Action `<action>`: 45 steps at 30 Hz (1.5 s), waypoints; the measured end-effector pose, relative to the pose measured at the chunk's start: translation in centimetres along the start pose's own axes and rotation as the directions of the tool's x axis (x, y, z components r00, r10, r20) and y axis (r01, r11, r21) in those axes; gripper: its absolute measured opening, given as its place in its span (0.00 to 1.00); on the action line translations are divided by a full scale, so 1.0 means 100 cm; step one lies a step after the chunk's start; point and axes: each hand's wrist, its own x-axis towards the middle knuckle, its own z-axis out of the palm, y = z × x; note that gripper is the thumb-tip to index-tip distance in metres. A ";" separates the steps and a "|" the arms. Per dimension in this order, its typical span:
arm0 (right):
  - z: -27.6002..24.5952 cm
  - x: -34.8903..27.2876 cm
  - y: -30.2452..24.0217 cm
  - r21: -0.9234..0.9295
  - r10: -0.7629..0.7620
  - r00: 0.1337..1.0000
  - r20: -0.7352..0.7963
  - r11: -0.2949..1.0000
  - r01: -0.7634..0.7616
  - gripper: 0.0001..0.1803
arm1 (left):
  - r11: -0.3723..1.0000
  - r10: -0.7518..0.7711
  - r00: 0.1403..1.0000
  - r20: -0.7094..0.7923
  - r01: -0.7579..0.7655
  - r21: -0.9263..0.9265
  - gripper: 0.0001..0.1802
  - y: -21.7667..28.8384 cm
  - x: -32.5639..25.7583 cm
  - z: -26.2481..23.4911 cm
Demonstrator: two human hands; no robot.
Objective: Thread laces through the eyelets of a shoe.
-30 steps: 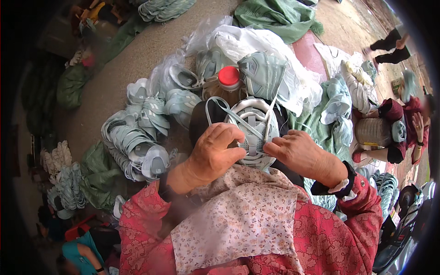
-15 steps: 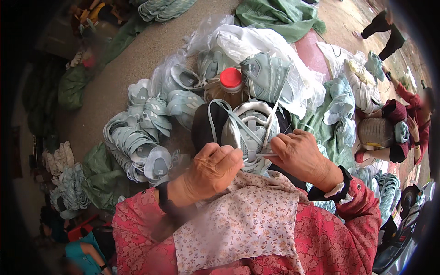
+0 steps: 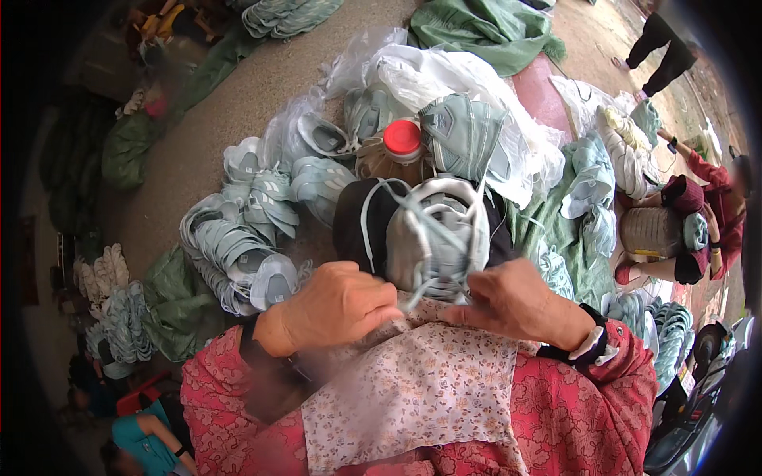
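A pale grey-green shoe upper [image 3: 405,246] with a white padded collar lies on my dark-trousered lap, its toe blurred by motion. Pale shoelaces [image 3: 432,222] criss-cross over its tongue, and one long loop hangs off to its left. My left hand [image 3: 337,305] is closed beside the upper's near end, pinching a lace. On the other side my right hand [image 3: 516,305] is closed too, its fingertips at the lace close to the upper. The lace ends within the fingers are partly hidden. Beneath both hands spreads a floral apron [image 3: 413,381].
Just beyond my lap stands a jar with a red lid [image 3: 402,137], beside stacked uppers [image 3: 462,135] and a white plastic bag [image 3: 508,95]. More shoe uppers [image 3: 238,246] pile up at left. Green sacks [image 3: 480,32] lie around. A person in red [image 3: 718,206] sits at right.
Both hands have drawn down toward my body and a little apart, the left one moving left. The upper has shifted slightly and appears blurred.
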 end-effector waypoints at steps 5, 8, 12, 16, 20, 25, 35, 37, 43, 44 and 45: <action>-0.016 0.006 0.000 0.394 0.279 0.957 -0.073 0.890 -0.229 0.18 | 0.981 -0.110 0.983 -0.149 0.084 -0.172 0.08 -0.001 0.004 -0.002; -0.019 0.022 0.016 0.187 0.208 0.925 -0.318 0.970 -0.154 0.17 | 0.988 -0.034 0.921 -0.389 -0.027 -0.149 0.07 -0.014 0.033 -0.001; 0.002 0.044 0.011 0.072 0.082 0.966 -0.245 0.995 -0.066 0.13 | 0.991 0.107 0.900 -0.423 -0.133 -0.033 0.07 -0.034 0.061 -0.005; 0.025 0.054 0.024 -0.169 0.004 0.935 -0.355 0.983 -0.068 0.10 | 0.986 0.156 0.902 -0.402 -0.168 0.003 0.06 -0.058 0.059 0.007; 0.025 0.043 0.038 0.042 0.128 0.929 -0.347 0.992 -0.121 0.09 | 0.986 0.023 0.914 -0.405 -0.088 -0.142 0.06 -0.065 0.042 0.020; 0.020 0.046 0.031 -0.144 0.093 0.929 -0.359 0.978 -0.154 0.10 | 1.000 0.002 0.900 -0.436 -0.011 -0.017 0.08 -0.050 0.056 0.022; 0.018 0.034 0.028 0.388 0.242 0.874 -0.421 0.919 -0.067 0.06 | 0.907 -0.142 0.939 -0.315 -0.005 -0.422 0.10 -0.045 0.065 0.012; -0.008 0.028 0.023 0.921 0.384 0.919 0.091 0.320 -0.225 0.12 | 0.827 -0.174 0.953 -0.250 0.003 -0.562 0.10 -0.044 0.063 0.008; -0.009 0.011 0.029 0.400 0.357 0.794 -0.492 0.903 -0.158 0.19 | 0.960 -0.069 0.961 -0.266 -0.008 -0.278 0.07 -0.039 0.062 0.007; -0.006 0.004 0.038 0.318 0.251 0.892 -0.377 0.939 -0.130 0.19 | 0.944 -0.093 0.956 -0.278 -0.004 -0.330 0.06 -0.043 0.062 0.008; -0.004 0.001 0.040 0.245 0.148 0.959 -0.242 0.966 -0.087 0.18 | 0.924 -0.118 0.952 -0.284 0.001 -0.381 0.06 -0.046 0.061 0.010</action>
